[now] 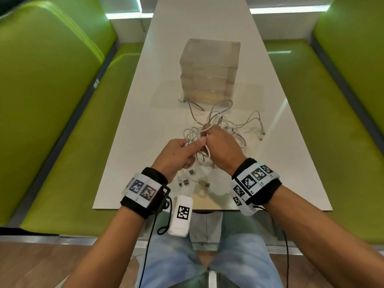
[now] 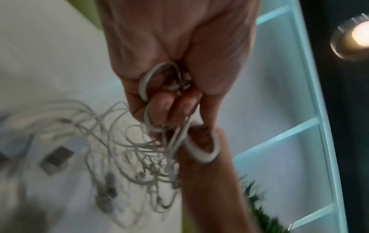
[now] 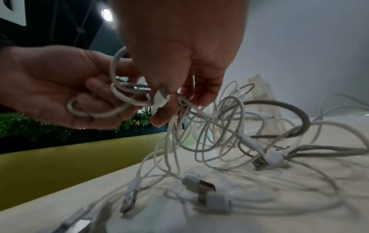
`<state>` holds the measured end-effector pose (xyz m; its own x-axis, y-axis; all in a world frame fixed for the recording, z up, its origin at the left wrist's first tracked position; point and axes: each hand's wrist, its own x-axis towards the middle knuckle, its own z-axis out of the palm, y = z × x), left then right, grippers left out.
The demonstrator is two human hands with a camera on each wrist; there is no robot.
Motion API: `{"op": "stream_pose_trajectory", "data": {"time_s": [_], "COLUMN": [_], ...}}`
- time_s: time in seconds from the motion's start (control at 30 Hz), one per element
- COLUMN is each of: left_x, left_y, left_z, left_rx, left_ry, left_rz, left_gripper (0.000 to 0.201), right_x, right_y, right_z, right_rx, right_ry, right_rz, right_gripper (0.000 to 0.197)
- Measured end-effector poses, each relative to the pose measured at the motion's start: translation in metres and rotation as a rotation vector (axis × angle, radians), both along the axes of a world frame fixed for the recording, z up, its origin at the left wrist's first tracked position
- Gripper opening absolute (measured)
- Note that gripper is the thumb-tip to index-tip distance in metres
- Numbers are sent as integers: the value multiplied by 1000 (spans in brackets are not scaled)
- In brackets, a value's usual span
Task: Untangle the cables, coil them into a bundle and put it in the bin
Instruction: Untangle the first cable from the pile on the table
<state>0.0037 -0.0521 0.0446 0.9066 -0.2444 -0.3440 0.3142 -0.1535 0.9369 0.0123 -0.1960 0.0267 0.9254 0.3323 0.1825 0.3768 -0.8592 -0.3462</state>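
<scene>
I have both hands raised just above the near half of the white worktop (image 1: pixel 280 142), knuckles up, wrists close together. My left hand (image 1: pixel 178 156) is curled into a loose fist around a few small loops of the white cables (image 1: pixel 224 125) — in the left wrist view the fingers (image 2: pixel 165 107) fold back toward the palm with thick loops threaded round them, and the thumb lies along the top toward the other hand. My right hand (image 1: pixel 220 146) sits just beside it, touching or nearly touching at the thumb, angled downward with its fingers (image 3: pixel 203 94) pinching a bunch of strands and what looks like a white plug end; from that pinch the strands fan down to the surface.

Most of the tangle is not coiled — it lies spread on the worktop under and beyond my hands, with loose ends trailing to the right and one strand running up to the foot of the bin (image 1: pixel 209 67). Several USB plugs (image 1: pixel 187 181) lie near the front edge, below my left wrist. The bin is a clear plastic box standing farther back along the middle of the worktop, well apart from my hands; I cannot tell what is inside it. Green bench seats (image 1: pixel 62 121) flank the worktop on both sides.
</scene>
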Motion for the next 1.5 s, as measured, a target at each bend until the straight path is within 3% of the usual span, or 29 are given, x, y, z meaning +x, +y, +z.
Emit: {"op": "stream_pose_trajectory", "data": {"time_s": [0.1, 0.2, 0.37, 0.6, 0.8, 0.93, 1.07, 1.3, 1.43, 1.5], "left_x": [-3, -7, -11, -13, -12, -20, -31, -43, -47, -49], "left_y": [4, 8, 32, 53, 61, 63, 65, 53, 44, 41], "left_z": [0, 6, 25, 25, 23, 22, 20, 23, 24, 24], "left_rx": [24, 57, 21, 35, 117, 287, 473, 597, 603, 582], "left_ry": [22, -76, -174, -183, -219, -263, -312, -286, -255, -243], "left_rz": [-20, 38, 114, 254, 246, 176, 33, -184, -360, -458], "left_gripper": [19, 7, 11, 17, 17, 13, 10, 9, 6, 1], "right_x": [4, 15, 28, 28, 16, 6, -5, -30, -49, -58], "right_y": [-1, -9, -25, -26, -39, -53, -68, -58, -33, -20], "right_z": [-1, -1, -9, -6, 4, 17, 25, 34, 38, 31], "right_rx": [-9, 97, 165, 187, 292, 331, 378, 432, 422, 498], "right_ry": [6, 86, 187, 252, 362, 507, 418, 418, 515, 529], "right_rz": [30, -1, -66, -67, -21, 7, -86, -59, 148, 229], "right_gripper": [14, 16, 17, 20, 30, 26, 17, 16, 55, 64]}}
